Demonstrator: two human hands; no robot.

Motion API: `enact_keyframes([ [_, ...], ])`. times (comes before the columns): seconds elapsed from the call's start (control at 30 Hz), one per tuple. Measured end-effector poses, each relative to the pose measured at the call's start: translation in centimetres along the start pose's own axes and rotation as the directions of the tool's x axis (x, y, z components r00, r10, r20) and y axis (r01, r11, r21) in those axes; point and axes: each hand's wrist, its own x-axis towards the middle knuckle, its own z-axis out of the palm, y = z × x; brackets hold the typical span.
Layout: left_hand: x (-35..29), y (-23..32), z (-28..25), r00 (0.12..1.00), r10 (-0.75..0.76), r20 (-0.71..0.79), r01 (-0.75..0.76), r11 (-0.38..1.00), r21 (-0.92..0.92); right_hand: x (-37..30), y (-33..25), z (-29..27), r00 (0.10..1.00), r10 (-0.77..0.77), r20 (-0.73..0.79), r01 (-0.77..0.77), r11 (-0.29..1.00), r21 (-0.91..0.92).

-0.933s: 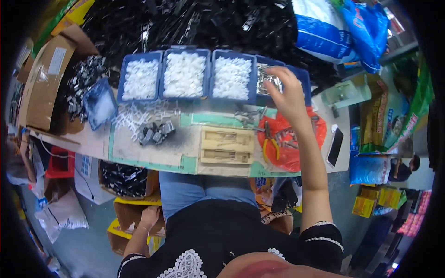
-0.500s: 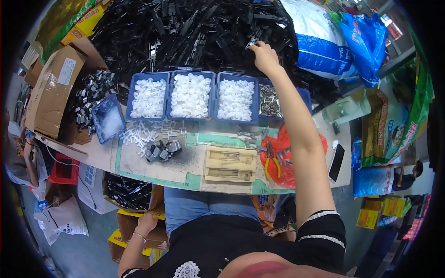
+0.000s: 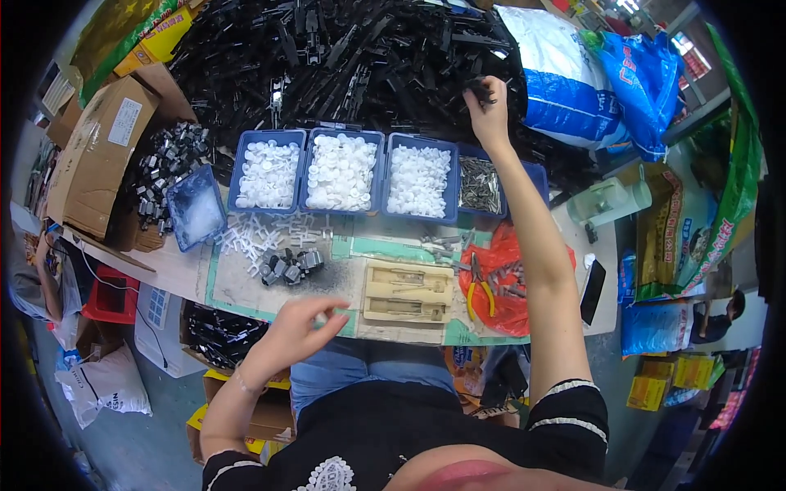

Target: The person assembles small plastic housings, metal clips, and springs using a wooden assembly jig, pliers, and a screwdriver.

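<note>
while right fingers (image 3: 495, 84) grip a black piece (image 3: 481, 92) — the carton's (image 3: 88, 176) label (image 3: 124, 121) blurs

Smooth blue-grey floor (image 3: 168, 409) spreads below the pale flat-topped bench (image 3: 184, 274); over past its right edge, a whitish wall (image 3: 749, 319).

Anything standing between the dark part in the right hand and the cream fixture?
Yes. Between the dark part in the right hand and the cream fixture stand the rightmost bin of white pieces and the bin of metal pins, both blue, side by side.
</note>
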Motion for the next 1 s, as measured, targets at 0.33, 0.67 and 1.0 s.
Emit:
enact_keyframes([
  [0.33, 8.8, 3.1, 3.0, 0.886, 0.211, -0.412, -0.319, 0.923, -0.213, -1.0, -11.0, -7.0, 0.877, 0.386, 0.285, -0.479, 0.748, 0.459],
  [0.67, 10.6, 0.8, 5.0, 0.943, -0.052, -0.328, -0.167, 0.781, -0.602, -8.5, -19.7, -9.9, 0.673, 0.019, 0.739, 0.089, 0.99, -0.106],
  [1.0, 7.4, -3.6, 6.8, 0.828, -0.508, -0.24, 0.035, 0.473, -0.881, -13.9, -18.1, -8.0, 0.646, 0.017, 0.763, -0.001, 1.0, -0.022],
])
